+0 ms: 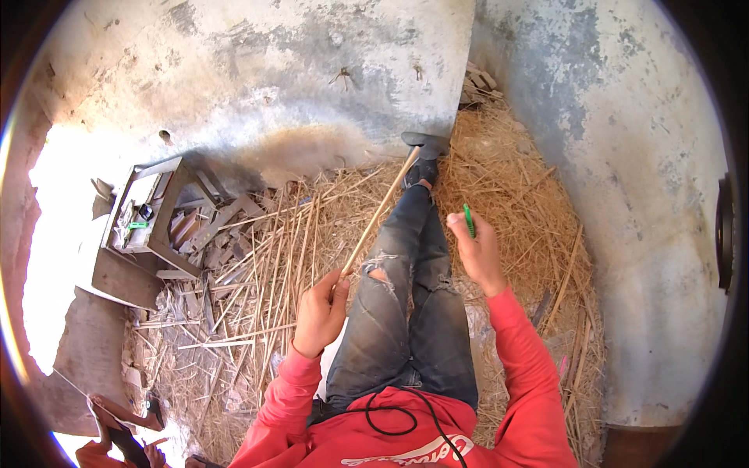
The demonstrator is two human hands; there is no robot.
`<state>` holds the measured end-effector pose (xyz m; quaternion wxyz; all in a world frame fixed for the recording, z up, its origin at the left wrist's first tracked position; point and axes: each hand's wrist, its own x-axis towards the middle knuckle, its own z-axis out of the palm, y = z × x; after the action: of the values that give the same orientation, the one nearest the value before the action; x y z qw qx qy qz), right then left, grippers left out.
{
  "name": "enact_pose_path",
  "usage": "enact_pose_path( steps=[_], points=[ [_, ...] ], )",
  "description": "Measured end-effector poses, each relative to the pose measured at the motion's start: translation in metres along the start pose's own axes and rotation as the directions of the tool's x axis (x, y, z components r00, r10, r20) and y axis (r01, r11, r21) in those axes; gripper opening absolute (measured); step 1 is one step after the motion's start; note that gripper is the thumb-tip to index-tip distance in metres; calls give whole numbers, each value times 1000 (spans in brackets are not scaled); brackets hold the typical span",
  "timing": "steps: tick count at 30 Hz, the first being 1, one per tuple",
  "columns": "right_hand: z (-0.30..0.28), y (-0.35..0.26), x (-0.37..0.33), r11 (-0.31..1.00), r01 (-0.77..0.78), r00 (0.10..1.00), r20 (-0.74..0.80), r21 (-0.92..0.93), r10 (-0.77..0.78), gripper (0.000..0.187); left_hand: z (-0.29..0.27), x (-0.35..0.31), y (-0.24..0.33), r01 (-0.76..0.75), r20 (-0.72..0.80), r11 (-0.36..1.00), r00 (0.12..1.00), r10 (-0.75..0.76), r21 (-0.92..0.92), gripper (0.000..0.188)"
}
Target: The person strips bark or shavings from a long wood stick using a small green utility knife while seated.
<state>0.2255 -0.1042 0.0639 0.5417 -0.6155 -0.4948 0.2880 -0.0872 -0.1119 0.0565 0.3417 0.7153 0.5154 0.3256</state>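
In my left hand (318, 316) is the near end of a long, thin wooden stick (380, 212), pale and slightly tapered. It slants away from me over my jeans, its far end by my dark shoe (425, 148). My right hand (478, 253) is raised to the right of my legs, apart from the stick. Its fingers are closed around a slim green tool (469, 221), shaped like the handle of a utility knife. I cannot make out a blade, and the fist hides its lower part.
Straw-like shavings (499, 168) cover the floor. Long sticks (292, 257) lie loose to my left, beside broken wood pieces (226, 226). A small wooden table (173, 165) bears a green item. Another person's arm (125, 413) shows at lower left. Worn walls (312, 70) rise ahead and right.
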Motion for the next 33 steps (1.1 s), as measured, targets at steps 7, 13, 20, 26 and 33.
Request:
enact_pose_path(
  steps=[7,13,20,26,33],
  points=[
    [39,-35,-2,994,103,971,211,38,-109,29,30,7,16,-59,29,982,997,65,-181,33],
    [56,-35,-3,982,89,953,271,166,-133,36,39,15,32,-74,48,966,995,89,-249,38],
    [49,-36,-9,949,270,945,233,-163,-229,44,27,24,29,-84,9,984,996,86,-158,36],
    [64,-21,-47,783,419,894,357,-460,-269,61,27,23,34,-97,9,981,995,100,-167,34],
    [58,-18,-8,808,326,945,187,-490,-268,61,20,15,23,-30,66,991,997,39,-131,34]
  ],
)
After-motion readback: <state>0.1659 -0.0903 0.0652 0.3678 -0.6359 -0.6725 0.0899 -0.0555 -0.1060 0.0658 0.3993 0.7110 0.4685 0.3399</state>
